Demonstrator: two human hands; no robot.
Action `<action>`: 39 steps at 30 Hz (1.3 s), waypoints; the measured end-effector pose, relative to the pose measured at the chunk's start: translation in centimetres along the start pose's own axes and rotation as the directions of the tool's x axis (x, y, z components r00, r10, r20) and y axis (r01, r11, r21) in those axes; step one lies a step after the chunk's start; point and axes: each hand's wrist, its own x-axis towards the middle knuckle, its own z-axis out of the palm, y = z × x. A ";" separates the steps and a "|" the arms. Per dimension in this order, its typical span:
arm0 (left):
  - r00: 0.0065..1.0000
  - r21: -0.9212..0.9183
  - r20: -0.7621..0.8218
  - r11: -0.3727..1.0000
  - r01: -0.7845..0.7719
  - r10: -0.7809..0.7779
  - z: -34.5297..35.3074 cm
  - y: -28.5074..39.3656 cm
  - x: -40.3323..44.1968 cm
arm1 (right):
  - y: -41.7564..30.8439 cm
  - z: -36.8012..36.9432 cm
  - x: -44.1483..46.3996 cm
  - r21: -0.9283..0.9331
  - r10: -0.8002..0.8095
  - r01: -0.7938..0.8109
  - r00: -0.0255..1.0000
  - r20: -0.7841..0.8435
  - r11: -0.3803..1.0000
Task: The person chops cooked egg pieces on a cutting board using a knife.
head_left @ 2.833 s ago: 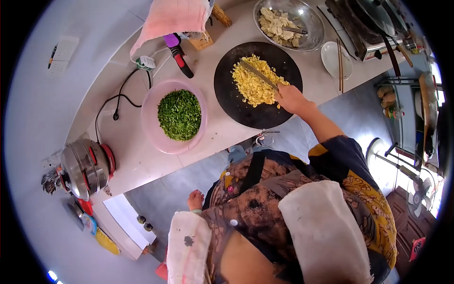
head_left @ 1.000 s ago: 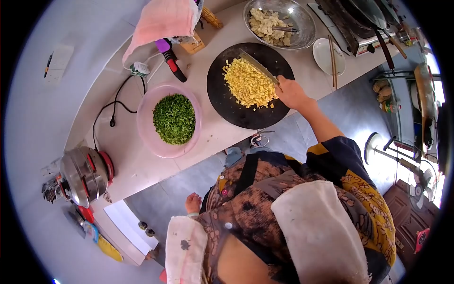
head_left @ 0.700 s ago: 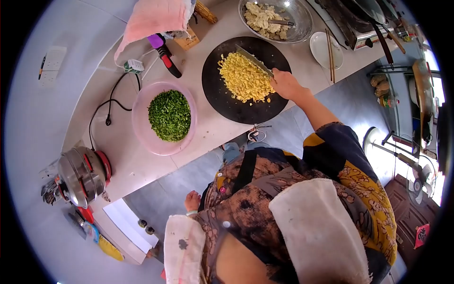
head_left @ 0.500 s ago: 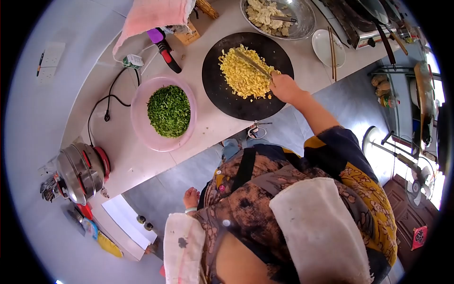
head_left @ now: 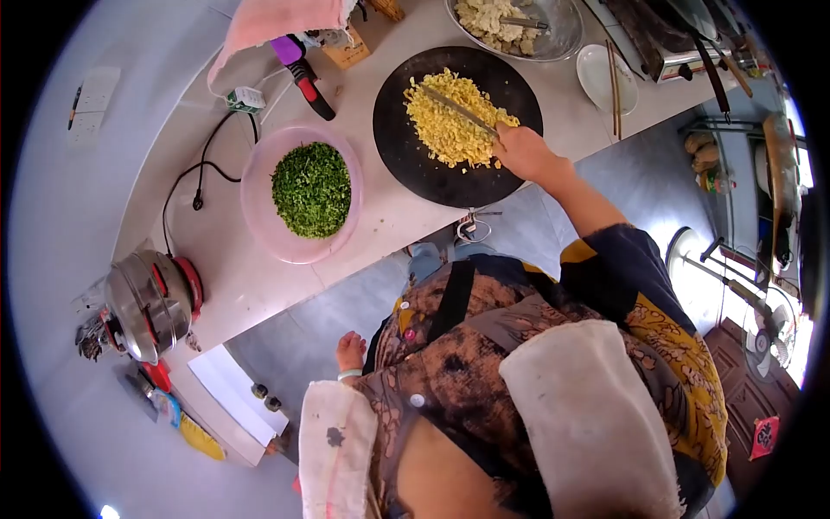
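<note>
My right hand (head_left: 527,154) grips the handle of a kitchen knife (head_left: 458,108), its blade seen nearly edge-on. The blade reaches across a heap of chopped yellow egg (head_left: 445,138) on a round black cutting board (head_left: 406,177). Below the counter, beside my body, my left hand (head_left: 351,349) hangs with its fingers curled and nothing visible in them. To the left of the board stands a pink bowl (head_left: 255,229) of finely chopped greens (head_left: 311,190).
Behind the board sits a metal bowl (head_left: 566,43) of pale dough-like food. A white plate (head_left: 596,78) with chopsticks (head_left: 616,95) lies at right, near a stove (head_left: 679,65). A metal electric pot (head_left: 147,303) and a black cord (head_left: 203,164) occupy the left.
The view has shifted slightly, so the board and bowls sit a little higher. My right hand stays on the knife over the egg; the left hand still hangs down.
</note>
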 end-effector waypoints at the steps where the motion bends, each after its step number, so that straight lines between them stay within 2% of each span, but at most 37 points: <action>1: 1.000 -0.007 -0.004 1.000 0.014 -0.014 -0.1 -0.4 0.2 | -0.4 -0.6 -0.3 0.006 -0.018 0.018 1.000 -0.014 1.000; 5: 0.998 -0.023 0.010 0.998 0.063 -0.063 -1.1 -1.9 0.7 | -2.3 -1.7 -2.3 0.058 -0.090 0.090 0.996 -0.004 0.994; 8: 1.000 -0.026 -0.002 0.999 0.025 -0.026 -0.6 -1.8 -0.1 | -2.2 -0.9 -2.7 -0.006 -0.128 0.128 0.991 0.049 0.992; 11: 0.998 -0.013 -0.026 0.998 0.065 -0.066 -0.4 -1.3 -1.1 | -0.9 1.6 -2.2 -0.011 -0.106 0.107 0.993 0.057 0.994; 14: 0.995 -0.035 0.087 0.998 0.043 -0.039 -1.9 -3.9 0.5 | -1.2 1.8 -1.9 -0.040 -0.052 0.056 0.994 0.098 0.998; 17: 0.998 0.034 -0.041 0.999 0.039 -0.038 0.1 -0.5 -1.8 | -1.9 0.6 -2.1 -0.032 -0.076 0.080 0.992 0.100 0.996; 23: 1.000 -0.041 0.000 0.999 0.019 -0.019 -0.2 -2.3 -0.7 | -3.1 -0.6 -3.0 -0.039 -0.083 0.090 0.987 0.141 0.995; 26: 0.998 -0.024 -0.018 0.998 0.057 -0.057 0.3 -1.2 -1.4 | -1.6 2.0 -2.5 -0.045 -0.082 0.088 0.989 0.122 0.995; 29: 0.997 0.108 -0.021 0.991 0.073 -0.072 0.9 0.5 -1.7 | -1.7 1.9 -2.5 -0.044 -0.108 0.113 0.988 0.109 0.993; 33: 0.999 0.008 0.007 0.999 0.052 -0.052 0.1 -1.3 -0.9 | -2.5 1.2 -2.4 -0.008 -0.117 0.118 0.989 0.095 0.993; 39: 0.997 0.048 -0.030 0.996 0.075 -0.074 0.9 0.0 -2.0 | -2.1 2.3 -1.0 -0.017 -0.089 0.090 0.994 0.071 0.996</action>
